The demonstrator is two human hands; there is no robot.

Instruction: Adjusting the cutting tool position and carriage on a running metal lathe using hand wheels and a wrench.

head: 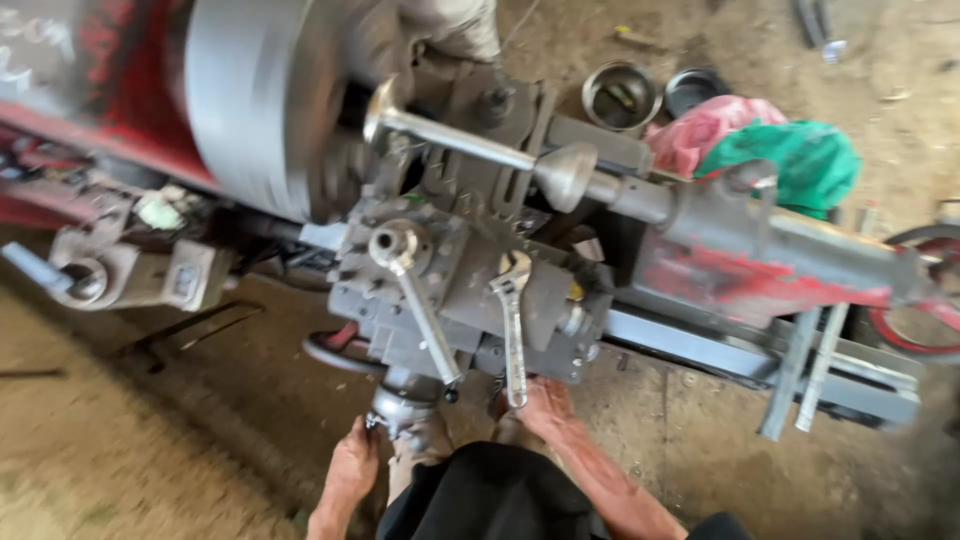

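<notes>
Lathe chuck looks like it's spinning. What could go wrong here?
1. The chuck is motion-blurred, likely turning; the loose adjustable wrench lying on the carriage could vibrate off or get flung.
2. The left hand at the handwheel and the right hand sit bare, close below moving parts.
3. Loose cloth on the tailstock could snag.

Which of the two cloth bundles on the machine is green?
The green bundle is the one farther right, toward the red wheel. The pink bundle lies against its left side, nearer the metal rings.

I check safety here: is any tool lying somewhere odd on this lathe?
Yes. An adjustable wrench lies loose on the carriage, its handle overhanging the edge near the right hand, while the chuck looks motion-blurred.
</notes>
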